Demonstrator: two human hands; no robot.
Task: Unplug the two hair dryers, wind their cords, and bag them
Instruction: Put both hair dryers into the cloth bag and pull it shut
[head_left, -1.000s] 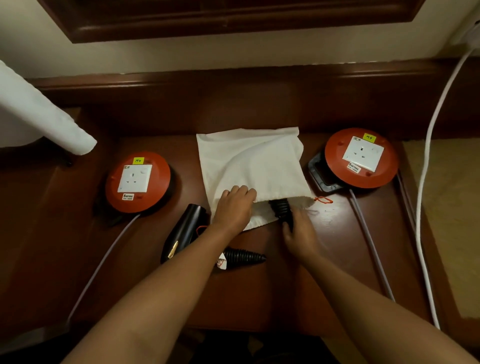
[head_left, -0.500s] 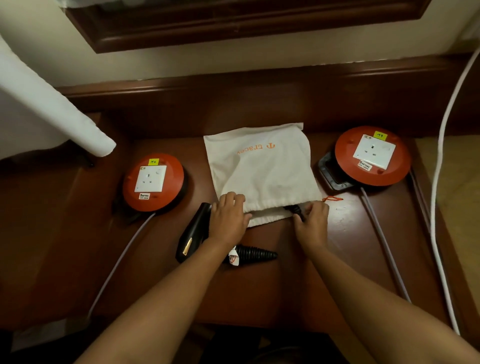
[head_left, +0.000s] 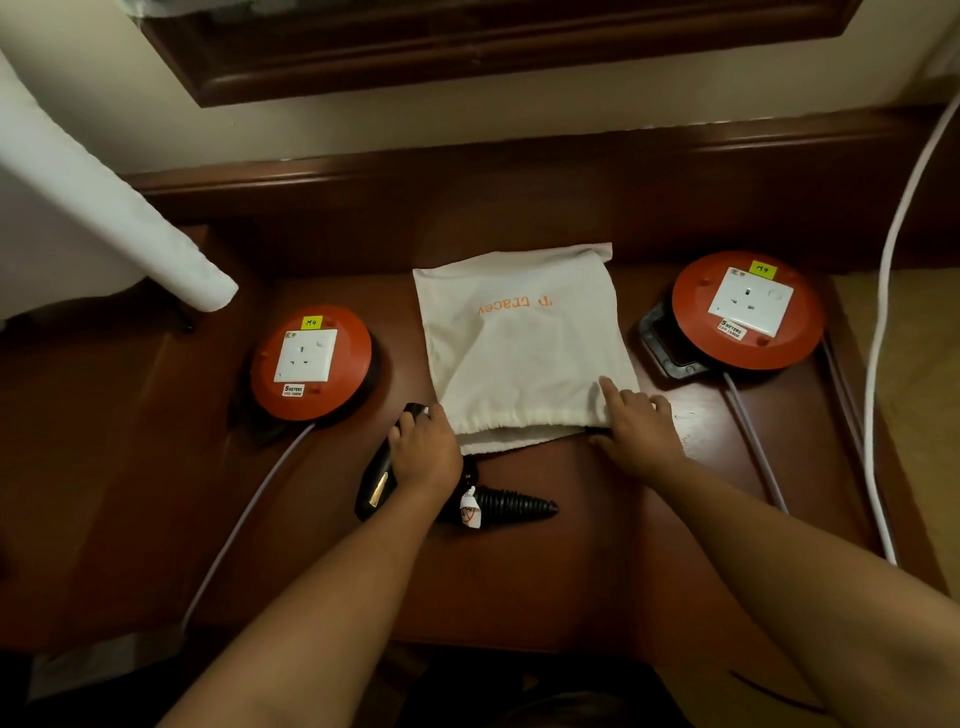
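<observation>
My left hand (head_left: 426, 453) grips the hair dryer (head_left: 382, 470) lying just beside the bag (head_left: 524, 353), whose mouth my right hand (head_left: 636, 431) presses flat-fingered; next, I reckon, lifting it inside.

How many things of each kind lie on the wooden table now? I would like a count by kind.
Orange socket reels: 2
Black hair dryers visible: 1
White cloth bags: 1
Total: 4
</observation>
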